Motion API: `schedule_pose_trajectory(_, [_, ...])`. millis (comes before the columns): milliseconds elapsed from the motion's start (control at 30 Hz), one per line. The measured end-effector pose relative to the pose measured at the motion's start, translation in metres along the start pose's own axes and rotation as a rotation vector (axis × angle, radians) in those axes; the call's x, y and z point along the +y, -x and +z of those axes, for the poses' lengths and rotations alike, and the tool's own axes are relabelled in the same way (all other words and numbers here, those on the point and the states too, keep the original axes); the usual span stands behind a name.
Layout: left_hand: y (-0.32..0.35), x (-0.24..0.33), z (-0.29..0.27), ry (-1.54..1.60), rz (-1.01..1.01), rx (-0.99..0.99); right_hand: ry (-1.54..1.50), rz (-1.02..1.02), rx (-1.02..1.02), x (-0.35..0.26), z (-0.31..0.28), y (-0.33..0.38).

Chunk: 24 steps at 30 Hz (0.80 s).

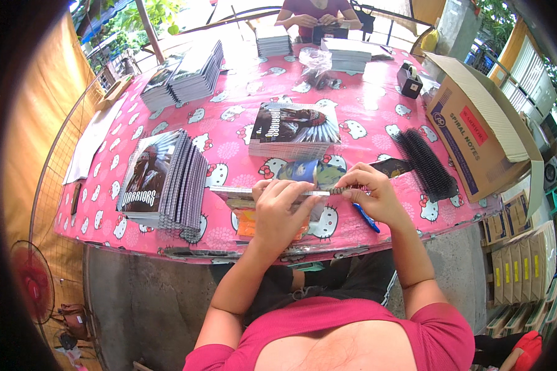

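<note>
My left hand (281,207) is closed over a notebook (234,193) held edge-on near the table's front edge, fingers on top and thumb in front. At the notebook's right end, my right hand (371,190) pinches a dark spiral binding coil (338,191) between thumb and fingers. Just beyond my hands stands a stack of loose notebooks (291,148) with a dark printed cover. A blue pen (366,219) lies below my right hand. Something orange (246,224) sits under my left hand, partly covered. Right of my right hand is a heap of black coils (424,164).
Coil-bound notebooks (167,179) are stacked at the left, with more stacks (189,74) behind. An open cardboard box (476,123) stands at the right edge. A black tape dispenser (409,80) and crumpled clear plastic (315,65) lie farther back. Another person (309,15) sits across the table.
</note>
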<state>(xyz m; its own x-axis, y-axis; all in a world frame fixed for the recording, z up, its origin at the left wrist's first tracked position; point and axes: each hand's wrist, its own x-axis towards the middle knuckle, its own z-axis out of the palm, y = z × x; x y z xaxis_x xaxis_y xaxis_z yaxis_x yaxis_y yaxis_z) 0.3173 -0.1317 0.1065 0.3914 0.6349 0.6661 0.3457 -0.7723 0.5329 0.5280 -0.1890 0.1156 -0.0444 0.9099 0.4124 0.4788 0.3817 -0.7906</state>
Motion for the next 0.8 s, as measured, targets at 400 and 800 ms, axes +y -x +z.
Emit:
schedule_pose_trajectory(400, [0.002, -0.002, -0.001, -0.026, -0.031, -0.023, -0.095, 0.172, 0.056, -0.012, 0.017, 0.004])
schedule_pose_trajectory(800, [0.003, -0.004, -0.001, -0.045, 0.028, -0.002, 0.424, -0.172, 0.115, -0.020, 0.036, 0.001])
